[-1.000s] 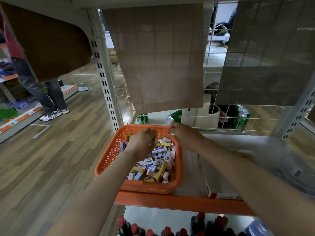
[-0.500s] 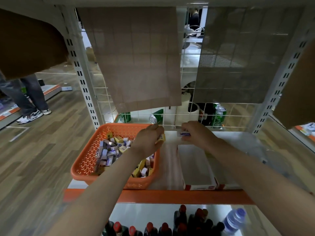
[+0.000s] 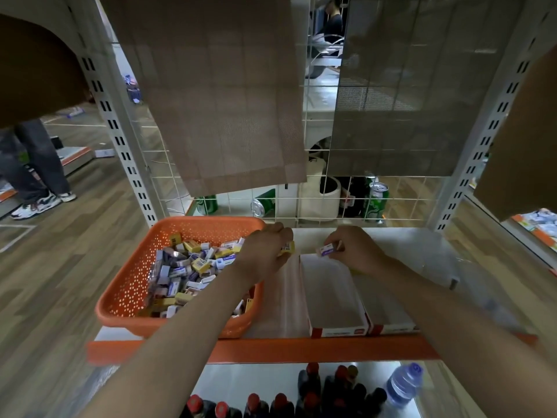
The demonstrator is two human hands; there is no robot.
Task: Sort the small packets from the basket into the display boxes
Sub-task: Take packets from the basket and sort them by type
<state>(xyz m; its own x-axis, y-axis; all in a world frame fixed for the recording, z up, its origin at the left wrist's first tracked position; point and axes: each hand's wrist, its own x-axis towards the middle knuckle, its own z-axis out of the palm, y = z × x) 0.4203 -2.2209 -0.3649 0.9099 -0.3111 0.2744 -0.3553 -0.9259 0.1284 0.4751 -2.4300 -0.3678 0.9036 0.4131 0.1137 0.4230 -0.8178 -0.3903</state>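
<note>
Right hand [image 3: 352, 251] pinches purple packet [image 3: 327, 251] over display box [image 3: 337, 330], 12 o'clock end; left hand [image 3: 268, 251] grips yellow packet [image 3: 288, 247]. I'd seat purple flat against far wall.

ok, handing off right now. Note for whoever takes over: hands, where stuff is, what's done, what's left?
Left hand pinches a yellow packet at the right rim of the orange basket.
Right hand pinches a white-and-purple packet over the far end of the left display box.
Basket: heap of mixed packets.
Done: none seen in the left box; right display box partly hidden by the forearm.
Left: place both held packets, then sort the heap.
</note>
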